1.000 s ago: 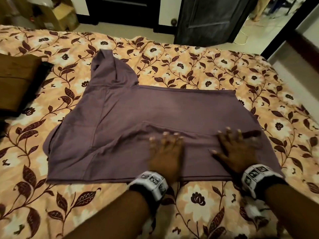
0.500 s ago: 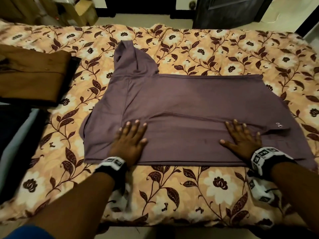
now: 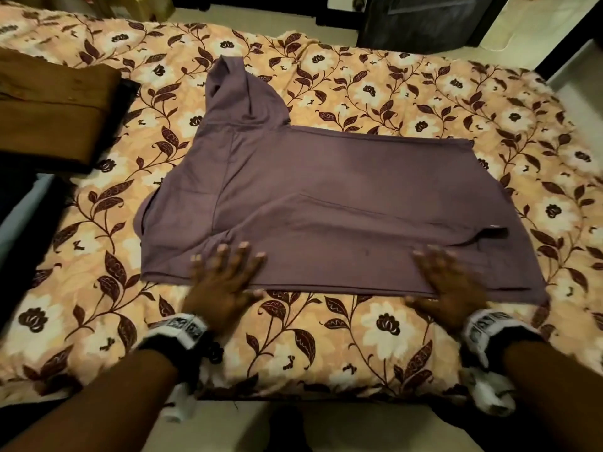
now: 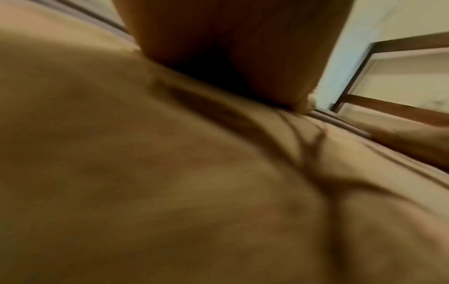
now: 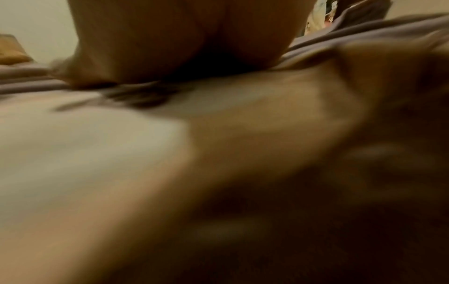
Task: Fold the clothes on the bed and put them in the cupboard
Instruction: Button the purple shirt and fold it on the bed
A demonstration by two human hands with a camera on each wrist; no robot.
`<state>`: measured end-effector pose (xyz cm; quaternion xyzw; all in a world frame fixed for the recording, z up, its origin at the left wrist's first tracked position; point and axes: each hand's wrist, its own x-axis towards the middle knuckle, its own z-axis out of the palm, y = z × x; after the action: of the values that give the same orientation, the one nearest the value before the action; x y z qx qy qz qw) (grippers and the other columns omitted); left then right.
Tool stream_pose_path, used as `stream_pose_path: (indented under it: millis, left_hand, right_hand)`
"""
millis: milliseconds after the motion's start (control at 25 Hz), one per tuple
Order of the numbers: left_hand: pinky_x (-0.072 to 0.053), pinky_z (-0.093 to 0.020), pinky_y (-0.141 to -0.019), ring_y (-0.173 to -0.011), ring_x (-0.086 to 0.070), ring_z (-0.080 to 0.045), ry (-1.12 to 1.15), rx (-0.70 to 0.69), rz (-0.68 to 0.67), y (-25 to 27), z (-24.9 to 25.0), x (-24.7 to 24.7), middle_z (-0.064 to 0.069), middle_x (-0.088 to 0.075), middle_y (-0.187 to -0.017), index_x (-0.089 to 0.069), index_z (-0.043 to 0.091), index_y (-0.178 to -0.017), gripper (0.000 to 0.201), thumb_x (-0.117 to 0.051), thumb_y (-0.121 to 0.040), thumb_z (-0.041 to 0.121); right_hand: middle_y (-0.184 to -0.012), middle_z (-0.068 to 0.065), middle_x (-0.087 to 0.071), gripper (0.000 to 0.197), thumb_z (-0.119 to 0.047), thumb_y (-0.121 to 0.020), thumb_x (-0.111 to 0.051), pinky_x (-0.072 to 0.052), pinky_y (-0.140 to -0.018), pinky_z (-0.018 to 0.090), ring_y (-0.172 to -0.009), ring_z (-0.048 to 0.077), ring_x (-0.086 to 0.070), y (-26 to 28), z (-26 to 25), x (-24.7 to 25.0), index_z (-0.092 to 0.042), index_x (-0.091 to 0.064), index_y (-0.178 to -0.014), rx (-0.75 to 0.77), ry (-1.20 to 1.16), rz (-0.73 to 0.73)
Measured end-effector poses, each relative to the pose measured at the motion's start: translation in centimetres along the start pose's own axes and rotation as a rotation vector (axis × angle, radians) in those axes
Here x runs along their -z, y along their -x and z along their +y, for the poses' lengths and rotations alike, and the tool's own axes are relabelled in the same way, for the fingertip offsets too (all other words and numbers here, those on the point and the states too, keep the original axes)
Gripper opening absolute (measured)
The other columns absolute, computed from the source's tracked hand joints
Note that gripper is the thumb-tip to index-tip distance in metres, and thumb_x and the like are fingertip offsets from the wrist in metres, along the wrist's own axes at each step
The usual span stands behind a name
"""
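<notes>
Lying spread across the middle of the frame, the purple hoodie [image 3: 326, 197] sits on the floral bedspread [image 3: 424, 93] with its hood pointing toward the upper left and one long flap already turned over along its near side. Both hands press on that near edge: the left hand [image 3: 225, 282] at lower centre-left, the right hand [image 3: 450, 285] at lower right, each with fingers [image 3: 241, 256] stretched flat and splayed, gripping nothing. The wrist views are too blurred to add more than palms resting on cloth.

What could go wrong, as I judge it: the fabric is soft and the bedspread gives beneath it, so a push from flat palms may drag the lower layer along and bunch it, leaving the fold crooked. The hood sticks out beyond the body, and if it is not tucked in the bundle may end up lumpy and come undone on the way to the cupboard. The near edge also lies close to the side of the bed, where a careless pull might slide the garment off.

Counting: one purple hoodie, two hands, one folded brown garment [image 3: 49, 115] at the upper left resting on something dark, one bed. No cupboard shows clearly in these views.
</notes>
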<state>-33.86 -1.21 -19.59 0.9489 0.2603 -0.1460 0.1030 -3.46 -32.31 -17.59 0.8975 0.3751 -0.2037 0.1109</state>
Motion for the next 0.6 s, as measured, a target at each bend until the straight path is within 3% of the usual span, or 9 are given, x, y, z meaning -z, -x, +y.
stream_pose_path:
  millis: [80,160,240,280,320,400,440,520,600]
  left_hand:
    - [0.023,-0.06,-0.106,-0.146,0.021,-0.024,-0.029,0.138,-0.008,2.2,-5.3,0.1,0.021,0.033,-0.151,0.025,0.059,-0.138,0.069,0.011,-0.075,0.083]
    - [0.011,-0.066,-0.108,-0.146,0.019,-0.023,0.042,0.223,-0.043,3.3,-7.2,1.1,0.025,0.03,-0.15,0.021,0.06,-0.14,0.067,-0.003,-0.079,0.077]
    - [-0.007,-0.066,-0.109,-0.149,-0.001,-0.03,0.01,0.221,-0.04,3.7,-6.1,2.5,0.017,0.01,-0.16,0.0,0.054,-0.148,0.071,-0.031,-0.086,0.066]
    - [-0.023,-0.065,-0.103,-0.143,-0.025,-0.037,-0.032,0.203,-0.017,3.8,-5.4,3.2,0.004,-0.015,-0.162,-0.022,0.043,-0.151,0.07,-0.048,-0.087,0.055]
    - [-0.04,-0.06,-0.092,-0.124,-0.048,-0.042,-0.064,0.197,-0.015,4.2,-5.0,3.6,-0.008,-0.042,-0.15,-0.045,0.029,-0.145,0.064,-0.061,-0.084,0.043]
    - [-0.052,-0.048,-0.075,-0.097,-0.061,-0.042,-0.033,0.253,0.003,4.7,-4.9,4.2,-0.013,-0.057,-0.129,-0.059,0.018,-0.133,0.048,-0.062,-0.086,0.027]
    - [-0.052,-0.045,-0.078,-0.101,-0.062,-0.04,0.045,0.304,0.04,4.8,-5.0,4.2,-0.011,-0.054,-0.134,-0.057,0.018,-0.134,0.045,-0.059,-0.09,0.023]
    - [-0.05,-0.043,-0.089,-0.111,-0.06,-0.037,0.141,0.328,0.087,4.8,-5.4,4.4,-0.01,-0.054,-0.139,-0.059,0.018,-0.132,0.039,-0.056,-0.093,0.016]
    - [-0.051,-0.043,-0.087,-0.105,-0.063,-0.037,0.144,0.33,0.131,4.6,-5.5,5.7,-0.015,-0.063,-0.125,-0.064,0.018,-0.122,0.031,-0.054,-0.094,0.016]
  right_hand:
    - [-0.151,-0.012,0.032,0.092,-0.096,-0.055,0.001,-0.011,-0.116,0.057,-0.147,0.023,0.009,1.3,6.7,0.6,-0.055,0.037,-0.129,-0.181,-0.006,-0.06]
    - [-0.154,-0.008,0.027,0.086,-0.087,-0.068,-0.005,-0.02,-0.113,0.056,-0.148,0.026,0.0,2.1,9.5,1.6,-0.05,0.033,-0.135,-0.231,-0.019,-0.091]
    - [-0.159,0.01,-0.014,0.071,-0.058,-0.092,-0.025,-0.035,-0.101,0.059,-0.137,0.039,-0.032,2.6,7.4,2.3,-0.026,-0.013,-0.153,-0.153,-0.017,-0.001]
    - [-0.148,0.019,-0.039,0.062,-0.042,-0.089,-0.041,-0.043,-0.088,0.061,-0.118,0.045,-0.05,2.9,6.3,2.5,-0.012,-0.041,-0.143,-0.195,0.039,-0.118]
    - [-0.137,0.022,-0.051,0.06,-0.031,-0.08,-0.054,-0.048,-0.08,0.059,-0.102,0.046,-0.059,3.0,5.5,2.1,-0.007,-0.053,-0.134,-0.133,0.138,-0.03]
    - [-0.143,0.017,-0.045,0.061,-0.026,-0.086,-0.058,-0.049,-0.091,0.048,-0.106,0.038,-0.061,3.7,4.8,1.7,-0.012,-0.04,-0.142,-0.123,0.134,0.082]
    - [-0.146,0.018,-0.041,0.056,-0.027,-0.094,-0.052,-0.044,-0.1,0.043,-0.114,0.036,-0.057,3.8,5.0,1.6,-0.015,-0.035,-0.145,-0.196,0.1,0.059]
    - [-0.137,0.024,-0.048,0.038,-0.024,-0.099,-0.043,-0.035,-0.109,0.045,-0.12,0.041,-0.05,3.6,5.3,2.0,-0.013,-0.05,-0.134,-0.28,-0.053,0.094]
    - [-0.131,0.024,-0.054,0.033,-0.023,-0.098,-0.045,-0.034,-0.108,0.045,-0.119,0.041,-0.049,3.1,5.7,2.0,-0.013,-0.058,-0.126,-0.312,-0.136,0.209]
